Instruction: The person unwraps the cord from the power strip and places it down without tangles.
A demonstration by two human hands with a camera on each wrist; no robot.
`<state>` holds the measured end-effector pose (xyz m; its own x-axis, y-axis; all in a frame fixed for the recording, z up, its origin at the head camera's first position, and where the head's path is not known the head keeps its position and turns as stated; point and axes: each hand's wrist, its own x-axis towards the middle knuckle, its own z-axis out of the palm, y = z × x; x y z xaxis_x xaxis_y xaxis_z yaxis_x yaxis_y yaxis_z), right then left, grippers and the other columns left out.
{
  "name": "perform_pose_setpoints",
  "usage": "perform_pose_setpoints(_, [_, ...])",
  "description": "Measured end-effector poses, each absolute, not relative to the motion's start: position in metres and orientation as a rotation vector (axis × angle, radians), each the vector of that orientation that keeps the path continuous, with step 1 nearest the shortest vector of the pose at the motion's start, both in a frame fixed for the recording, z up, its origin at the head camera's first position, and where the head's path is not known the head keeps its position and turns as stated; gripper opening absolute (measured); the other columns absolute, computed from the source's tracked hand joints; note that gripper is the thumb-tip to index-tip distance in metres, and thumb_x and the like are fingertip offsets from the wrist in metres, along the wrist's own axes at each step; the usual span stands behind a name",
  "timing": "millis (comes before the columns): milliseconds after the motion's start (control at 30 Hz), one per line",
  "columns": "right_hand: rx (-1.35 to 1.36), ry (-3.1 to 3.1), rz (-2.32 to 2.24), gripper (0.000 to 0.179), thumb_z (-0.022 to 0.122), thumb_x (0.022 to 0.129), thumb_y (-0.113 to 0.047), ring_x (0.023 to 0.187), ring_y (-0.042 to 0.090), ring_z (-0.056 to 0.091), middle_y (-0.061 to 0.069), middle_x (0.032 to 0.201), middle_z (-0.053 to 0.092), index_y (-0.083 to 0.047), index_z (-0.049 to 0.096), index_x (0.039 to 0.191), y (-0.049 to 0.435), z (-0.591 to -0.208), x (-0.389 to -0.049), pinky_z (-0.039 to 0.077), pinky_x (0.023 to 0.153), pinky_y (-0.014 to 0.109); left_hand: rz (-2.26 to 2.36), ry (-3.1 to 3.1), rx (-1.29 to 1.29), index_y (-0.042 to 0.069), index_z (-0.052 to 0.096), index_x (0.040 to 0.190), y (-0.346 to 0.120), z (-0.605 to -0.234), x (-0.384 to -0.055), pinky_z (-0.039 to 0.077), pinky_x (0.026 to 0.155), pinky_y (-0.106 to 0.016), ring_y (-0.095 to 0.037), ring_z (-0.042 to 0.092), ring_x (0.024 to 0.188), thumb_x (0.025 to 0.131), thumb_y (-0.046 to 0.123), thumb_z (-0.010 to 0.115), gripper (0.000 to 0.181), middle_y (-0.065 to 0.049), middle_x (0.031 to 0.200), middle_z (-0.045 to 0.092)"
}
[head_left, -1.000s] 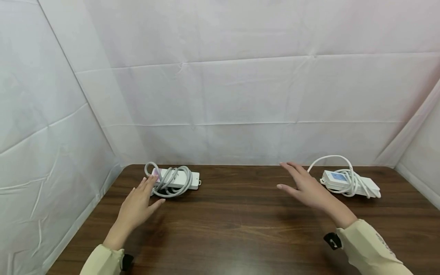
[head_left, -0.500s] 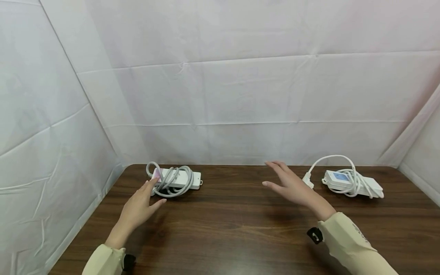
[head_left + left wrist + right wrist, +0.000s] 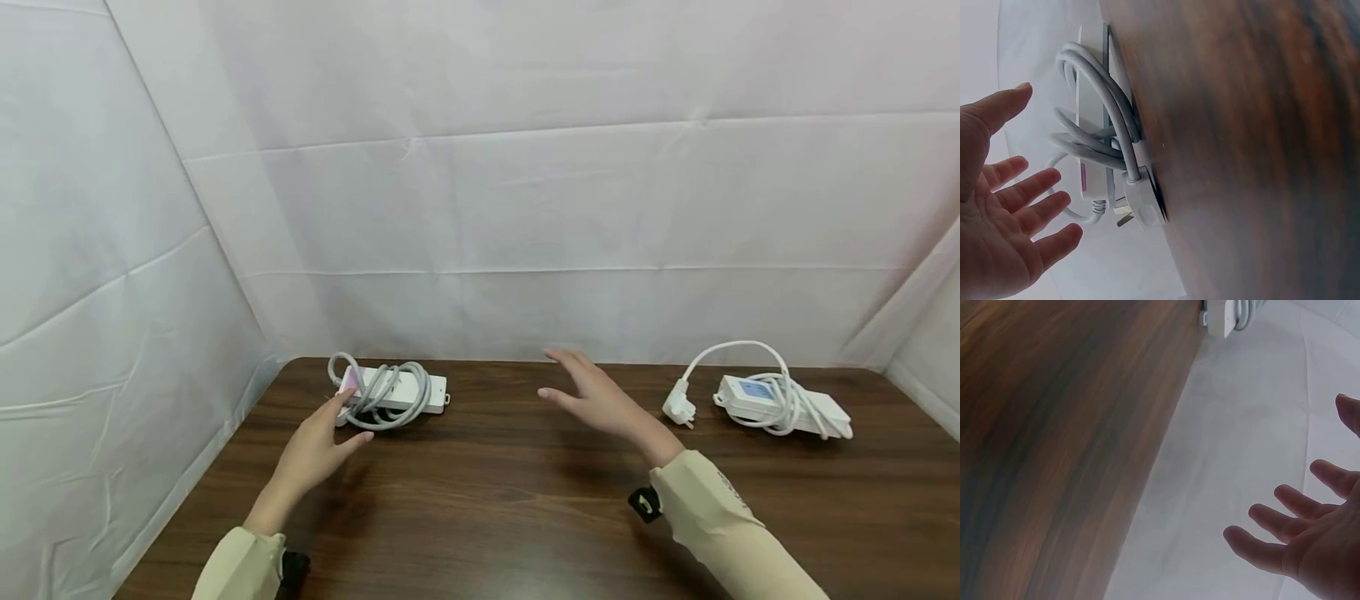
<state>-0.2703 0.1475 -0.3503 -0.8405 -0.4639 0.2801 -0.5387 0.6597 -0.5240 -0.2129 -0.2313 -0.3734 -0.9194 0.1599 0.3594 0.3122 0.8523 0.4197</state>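
My left hand [image 3: 311, 450] hovers just in front of a white power strip [image 3: 437, 394] at the back left, fingers spread and nothing held. Grey cable [image 3: 1094, 78] is looped around that strip, and its plug [image 3: 1143, 203] shows in the left wrist view, prongs outward. Out over the middle of the table, my right hand [image 3: 596, 404] is held in the air, palm inward and fingers extended, touching nothing. To its right lies a white plug [image 3: 678, 406], on a cord arching from a second white power strip [image 3: 825, 408] with a blue label and wrapped white cord.
The dark wood table [image 3: 480, 500] carries both strips near its back edge. White cloth [image 3: 540, 200] hangs behind it, with another cloth panel [image 3: 82, 333] along the left. A black band [image 3: 645, 503] is at the right wrist.
My right hand has moved left, away from the right strip, uncovering the white plug. The left hand stays in front of the left strip. The head view has shifted slightly.
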Motion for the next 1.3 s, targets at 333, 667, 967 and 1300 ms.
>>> perform_pose_setpoints(333, [0.857,-2.724,1.085,0.064,0.056,0.090,-0.034,0.128,0.037,0.032,0.020,0.141,0.033,-0.003,0.031,0.140,0.116,-0.357,-0.282,0.029,0.101,0.054,-0.784,-2.696,-0.344,-0.003,0.040,0.133,-0.232,-0.373,-0.216,0.039,0.092,-0.053,-0.040,0.047,0.114,0.080,0.020,0.070,0.065,-0.026,0.124,0.051])
perform_pose_setpoints(667, [0.843,-2.731,1.309,0.062,0.055,0.090,-0.037,0.125,0.036,0.036,0.016,0.141,0.034,-0.008,0.032,0.141,0.088,-0.365,-0.294,0.033,0.098,0.052,-0.962,-2.702,-0.337,-0.003,0.044,0.128,-0.228,-0.369,-0.225,0.038,0.092,-0.052,-0.039,0.050,0.112,0.080,0.017,0.069,0.057,-0.022,0.115,0.058])
perform_pose_setpoints(967, [0.825,-2.684,1.517,0.059,0.054,0.092,-0.033,0.123,0.039,0.038,0.019,0.140,0.035,-0.009,0.031,0.141,0.064,-0.373,-0.310,0.036,0.097,0.052,-1.172,-2.714,-0.300,0.000,0.045,0.129,-0.227,-0.366,-0.233,0.042,0.089,-0.049,-0.035,0.052,0.110,0.083,0.019,0.066,0.054,-0.022,0.117,0.058])
perform_pose_setpoints(1300, [0.698,-2.614,1.792,0.054,0.054,0.092,-0.021,0.118,0.040,0.044,0.027,0.136,0.037,0.000,0.033,0.138,0.036,-0.379,-0.324,0.046,0.087,0.046,-1.271,-2.696,-0.301,-0.006,0.054,0.114,-0.224,-0.366,-0.238,0.045,0.084,-0.048,-0.034,0.058,0.097,0.081,0.014,0.068,0.041,-0.022,0.104,0.062])
